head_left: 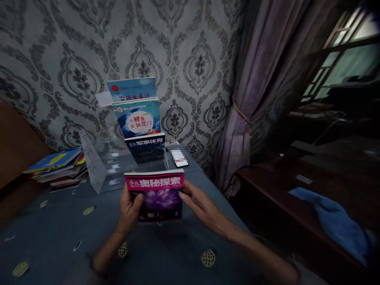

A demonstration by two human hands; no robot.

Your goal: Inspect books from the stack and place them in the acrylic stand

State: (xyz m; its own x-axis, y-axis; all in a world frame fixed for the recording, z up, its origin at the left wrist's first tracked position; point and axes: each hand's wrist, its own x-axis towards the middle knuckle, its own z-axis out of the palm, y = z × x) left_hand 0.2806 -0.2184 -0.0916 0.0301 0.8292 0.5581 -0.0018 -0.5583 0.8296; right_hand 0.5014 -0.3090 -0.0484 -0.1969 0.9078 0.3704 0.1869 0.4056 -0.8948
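Observation:
A book with a pink and purple cover (162, 202) is held upright above the table, its front toward me. My left hand (129, 206) grips its left edge, thumb across the cover. On the right edge, my right hand (200, 204) closes with the thumb in front and the other fingers partly hidden behind. Just beyond stands a clear tiered display rack (95, 166). In its right part, one behind another, are a dark-covered book (147, 150), a blue book with a white oval (139, 120) and a light blue book (133, 87).
A loose stack of books (59, 166) lies left of the rack. A phone (179, 158) rests to the right, near the wall. Blue patterned cloth covers the table (166, 253). A tied purple curtain (237, 134) and a dark red bench with a blue cloth (335, 221) are at right.

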